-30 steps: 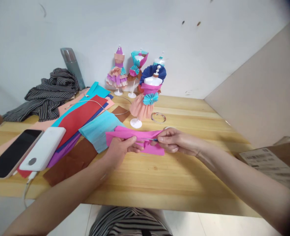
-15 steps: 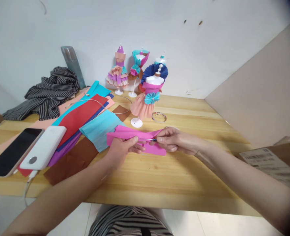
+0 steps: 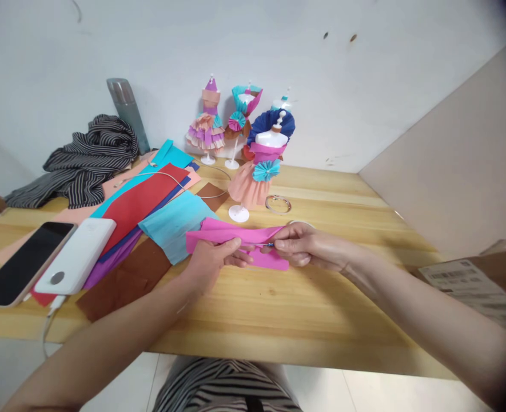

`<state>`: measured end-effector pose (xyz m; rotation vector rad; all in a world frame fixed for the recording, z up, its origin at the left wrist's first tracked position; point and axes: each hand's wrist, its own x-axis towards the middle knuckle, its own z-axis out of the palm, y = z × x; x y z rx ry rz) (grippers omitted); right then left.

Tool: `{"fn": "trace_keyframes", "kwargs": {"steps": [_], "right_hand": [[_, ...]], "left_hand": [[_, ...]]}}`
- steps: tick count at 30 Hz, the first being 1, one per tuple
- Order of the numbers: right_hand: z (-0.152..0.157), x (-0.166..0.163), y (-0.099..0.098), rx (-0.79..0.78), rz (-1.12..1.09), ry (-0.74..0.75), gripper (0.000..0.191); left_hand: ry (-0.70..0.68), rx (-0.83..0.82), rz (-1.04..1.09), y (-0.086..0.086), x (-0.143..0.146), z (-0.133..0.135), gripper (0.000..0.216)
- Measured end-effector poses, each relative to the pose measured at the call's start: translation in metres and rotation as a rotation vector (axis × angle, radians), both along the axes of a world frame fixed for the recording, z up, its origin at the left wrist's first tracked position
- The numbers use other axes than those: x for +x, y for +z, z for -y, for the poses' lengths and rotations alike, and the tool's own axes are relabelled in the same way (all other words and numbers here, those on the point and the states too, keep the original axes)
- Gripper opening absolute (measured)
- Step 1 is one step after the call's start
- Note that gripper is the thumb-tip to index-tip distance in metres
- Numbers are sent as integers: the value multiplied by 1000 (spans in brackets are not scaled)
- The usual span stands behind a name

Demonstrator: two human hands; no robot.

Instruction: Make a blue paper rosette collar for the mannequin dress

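A sheet of pink crepe paper (image 3: 231, 233) lies just over the table in front of me. Its left part is pinched between the thumb and fingers of my left hand (image 3: 212, 260). From the right, my right hand (image 3: 298, 245) is closed on small scissors (image 3: 266, 245). Only their thin silver blades and a bit of blue show; the handles are hidden in my fingers. The blades point left, along a gap between the upper part of the paper and a lower pink flap (image 3: 270, 261). A white round rim (image 3: 301, 223) peeks out behind my right hand.
Small dress forms in paper outfits (image 3: 261, 183) stand behind the paper, beside a bracelet-like ring (image 3: 278, 204). Coloured paper sheets (image 3: 139, 197), a power bank (image 3: 76, 257), a phone (image 3: 25, 263), a striped cloth (image 3: 92, 157) and a bottle (image 3: 128, 114) lie left. A cardboard box (image 3: 475, 286) is right.
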<state>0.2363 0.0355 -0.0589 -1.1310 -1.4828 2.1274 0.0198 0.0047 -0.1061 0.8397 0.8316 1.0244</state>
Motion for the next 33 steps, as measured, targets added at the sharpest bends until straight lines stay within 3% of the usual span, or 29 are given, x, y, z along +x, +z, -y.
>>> {"fn": "trace_keyframes", "kwargs": {"steps": [10, 25, 33], "right_hand": [[0, 1, -4, -69, -59, -28, 38], [-1, -2, -3, -38, -9, -76, 45], [-1, 2, -6, -27, -55, -79, 39]], "left_hand": [[-15, 3, 0, -2, 0, 1, 27], [-50, -9, -31, 2, -1, -1, 35], [-57, -16, -60, -5, -4, -1, 35]]}}
